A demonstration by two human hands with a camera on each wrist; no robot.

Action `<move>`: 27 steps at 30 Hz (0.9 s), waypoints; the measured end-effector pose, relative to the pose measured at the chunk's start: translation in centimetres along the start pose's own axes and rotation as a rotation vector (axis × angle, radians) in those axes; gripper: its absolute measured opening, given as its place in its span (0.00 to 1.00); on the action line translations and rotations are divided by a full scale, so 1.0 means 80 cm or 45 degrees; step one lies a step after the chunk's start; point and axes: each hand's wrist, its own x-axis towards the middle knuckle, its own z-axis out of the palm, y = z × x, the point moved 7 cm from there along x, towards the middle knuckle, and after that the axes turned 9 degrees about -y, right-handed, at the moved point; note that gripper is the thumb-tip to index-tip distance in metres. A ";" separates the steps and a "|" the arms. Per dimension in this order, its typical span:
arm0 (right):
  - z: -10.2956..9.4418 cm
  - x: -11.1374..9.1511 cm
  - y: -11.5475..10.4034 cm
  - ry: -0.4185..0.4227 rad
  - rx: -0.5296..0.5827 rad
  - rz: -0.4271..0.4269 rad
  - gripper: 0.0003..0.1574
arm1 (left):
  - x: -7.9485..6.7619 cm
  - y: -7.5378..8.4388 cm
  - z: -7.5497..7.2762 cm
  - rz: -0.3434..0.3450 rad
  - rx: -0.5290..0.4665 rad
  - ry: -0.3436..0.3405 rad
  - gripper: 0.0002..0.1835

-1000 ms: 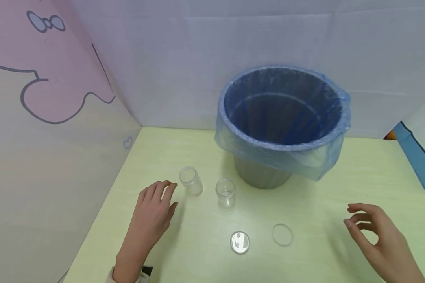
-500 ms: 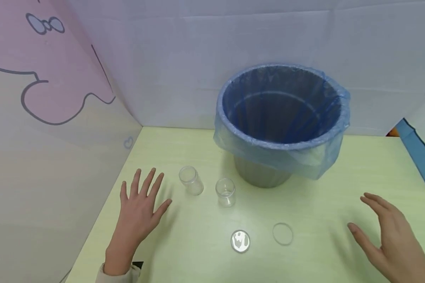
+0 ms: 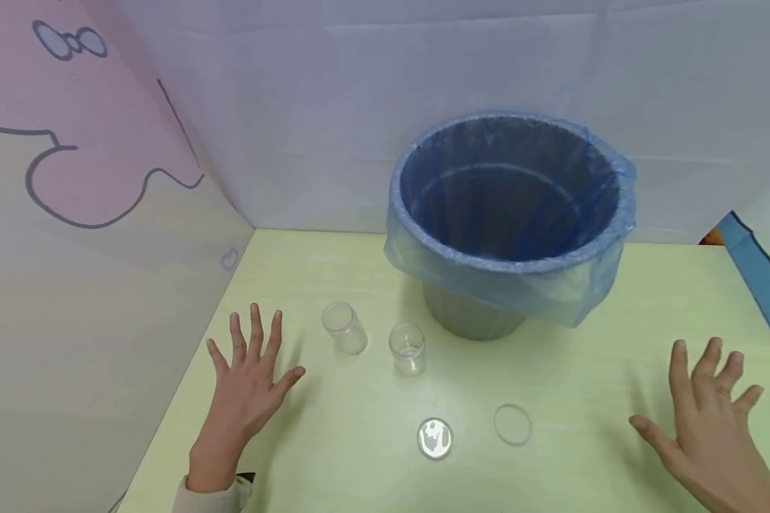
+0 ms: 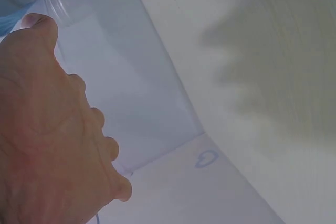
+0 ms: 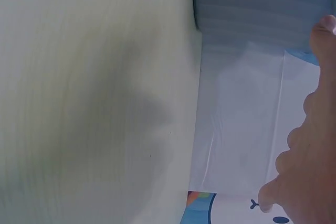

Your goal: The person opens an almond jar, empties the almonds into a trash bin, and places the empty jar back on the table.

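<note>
My left hand [image 3: 244, 392] hovers over the left side of the table, fingers spread and straight, holding nothing. Just right of it stands a clear jar [image 3: 345, 328], with a shorter clear jar [image 3: 408, 349] beside that one. In the left wrist view, part of a clear jar [image 4: 59, 6] shows past the thumb. Over at the right, my right hand [image 3: 712, 420] is also spread and holds nothing. Between the hands lie a round shiny lid [image 3: 435, 438] and a thin clear ring [image 3: 512, 425], nearer to the front.
A grey bin [image 3: 475, 313] lined with a blue plastic bag [image 3: 507, 263] stands at the back of the pale yellow-green table [image 3: 295, 271]. White sheeting [image 3: 334, 107] rises behind it, and a printed panel [image 3: 103, 285] borders the left side.
Both hands have gone from loosely curled to spread wide. The left hand has drawn left, away from the jars, and the right has shifted slightly right. Jars, lid and ring stay put.
</note>
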 end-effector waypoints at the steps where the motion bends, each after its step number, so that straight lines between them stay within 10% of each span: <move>1: 0.001 -0.001 0.001 -0.009 -0.003 0.014 0.67 | 0.000 -0.001 0.000 0.004 -0.001 0.009 0.49; 27: 0.011 -0.005 0.012 -0.050 0.097 0.081 0.58 | 0.007 0.002 0.007 0.065 0.010 0.015 0.46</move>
